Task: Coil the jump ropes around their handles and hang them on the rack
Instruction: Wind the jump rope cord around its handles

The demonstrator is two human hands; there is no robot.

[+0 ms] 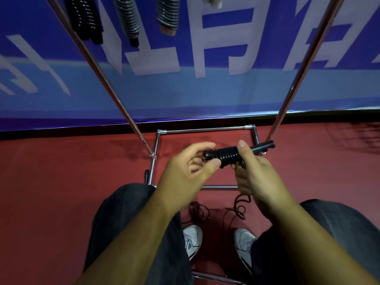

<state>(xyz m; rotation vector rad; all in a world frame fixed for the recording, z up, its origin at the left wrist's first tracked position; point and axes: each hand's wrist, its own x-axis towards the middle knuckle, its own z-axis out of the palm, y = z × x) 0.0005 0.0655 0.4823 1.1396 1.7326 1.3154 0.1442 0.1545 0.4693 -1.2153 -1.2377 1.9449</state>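
Observation:
A black jump rope (228,154), partly coiled around its black handles, lies level between my hands at mid-frame. My right hand (255,171) grips the handles, thumb on top of the coil. My left hand (189,171) pinches the coil's left end between thumb and fingers. The loose rest of the rope (240,206) hangs down to the red floor between my shoes. The chrome rack (205,129) stands in front of me, its two poles rising to the top corners. Three coiled ropes (127,19) hang from the rack at the top left.
A blue banner (205,89) with white characters covers the wall behind the rack. More dark rope (197,210) lies tangled on the red floor by my left shoe. My legs in dark trousers and white shoes (191,239) stand inside the rack's base frame.

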